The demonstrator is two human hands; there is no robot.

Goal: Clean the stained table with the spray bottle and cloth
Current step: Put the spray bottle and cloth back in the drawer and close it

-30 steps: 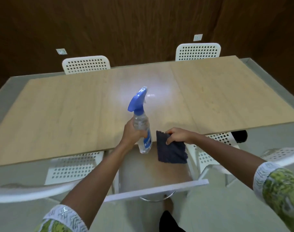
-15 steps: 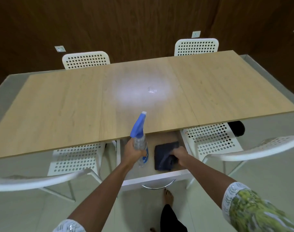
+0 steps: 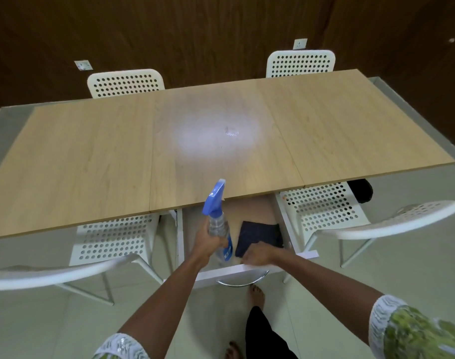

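L hand grips spray bottle upright over open drawer, 6 o'clock of table. R hand rests on dark cloth in drawer; grasp unclear.

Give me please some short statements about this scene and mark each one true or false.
1. The left hand holds the spray bottle. True.
2. The cloth lies on the table top. False: it is in the open drawer under the table edge.
3. The right hand is at the near edge of the cloth. True.
4. The drawer is closed. False: it is pulled out.
5. The bottle's trigger head is red. False: it is blue.
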